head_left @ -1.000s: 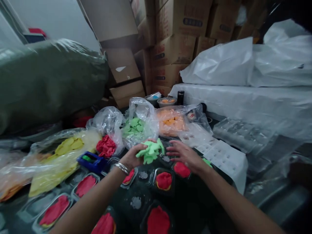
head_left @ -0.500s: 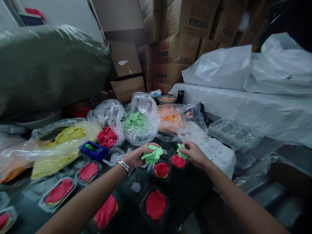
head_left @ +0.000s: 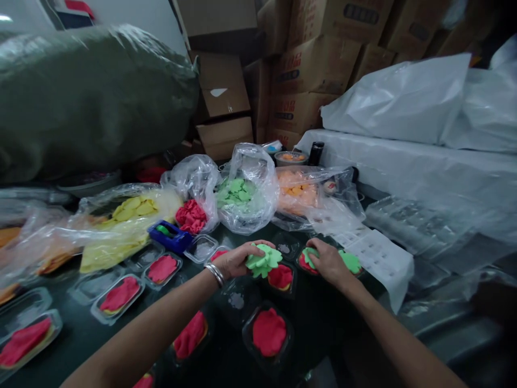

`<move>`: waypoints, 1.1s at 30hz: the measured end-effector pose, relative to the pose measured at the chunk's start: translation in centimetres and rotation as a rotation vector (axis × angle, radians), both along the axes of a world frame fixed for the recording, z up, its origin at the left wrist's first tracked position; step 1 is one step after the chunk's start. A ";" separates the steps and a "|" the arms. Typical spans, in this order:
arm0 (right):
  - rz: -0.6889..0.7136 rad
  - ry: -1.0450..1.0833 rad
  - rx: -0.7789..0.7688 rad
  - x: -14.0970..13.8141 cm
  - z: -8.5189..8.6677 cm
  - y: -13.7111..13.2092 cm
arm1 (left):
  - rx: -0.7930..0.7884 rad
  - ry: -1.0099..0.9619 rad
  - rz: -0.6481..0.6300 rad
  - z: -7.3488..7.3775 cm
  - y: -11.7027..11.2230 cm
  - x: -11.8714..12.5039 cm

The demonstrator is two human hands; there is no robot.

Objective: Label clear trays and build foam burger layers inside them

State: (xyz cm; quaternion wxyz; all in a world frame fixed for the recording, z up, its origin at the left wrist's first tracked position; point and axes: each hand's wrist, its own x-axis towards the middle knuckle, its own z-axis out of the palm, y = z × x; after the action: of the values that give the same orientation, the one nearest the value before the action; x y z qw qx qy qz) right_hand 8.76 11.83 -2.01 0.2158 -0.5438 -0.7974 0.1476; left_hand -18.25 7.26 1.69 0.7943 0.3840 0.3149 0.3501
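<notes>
My left hand (head_left: 235, 260), a bracelet on its wrist, is closed around a stack of flat green pieces (head_left: 263, 261) held above the dark table. Just right of it, my right hand (head_left: 329, 262) presses a single green piece (head_left: 310, 256) down onto the red piece in a small clear tray (head_left: 302, 264). A further tray topped with green (head_left: 350, 262) lies right beside that hand. Clear trays holding red pieces (head_left: 269, 331) lie in front of and between my arms.
Open plastic bags behind the trays hold green (head_left: 236, 192), red (head_left: 191, 215), yellow (head_left: 131, 207) and orange pieces (head_left: 297, 195). A blue box (head_left: 170, 236) sits near the red bag. Cardboard cartons (head_left: 311, 70) are stacked at the back; white plastic sheeting (head_left: 407, 161) covers the right.
My right hand has lowered a green piece onto the red piece in a tray. My left hand has kept hold of the green stack. The camera has shifted a little.
</notes>
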 end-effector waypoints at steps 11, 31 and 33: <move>-0.022 0.047 -0.035 2.5 -0.8 1.6 | -0.019 0.006 0.128 0.6 -2.1 -1.4; -0.024 0.014 0.073 1.3 -0.6 0.1 | -0.097 0.025 0.133 0.8 -2.8 0.0; -0.042 -0.020 0.193 0.7 -0.3 -0.7 | -0.100 0.009 0.130 0.6 -2.8 0.1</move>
State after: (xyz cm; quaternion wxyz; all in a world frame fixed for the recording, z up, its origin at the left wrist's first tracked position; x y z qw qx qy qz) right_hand 9.42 11.13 -2.27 0.2625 -0.5384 -0.7985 0.0601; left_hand -18.18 4.43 2.24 0.7866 0.3242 0.3598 0.3830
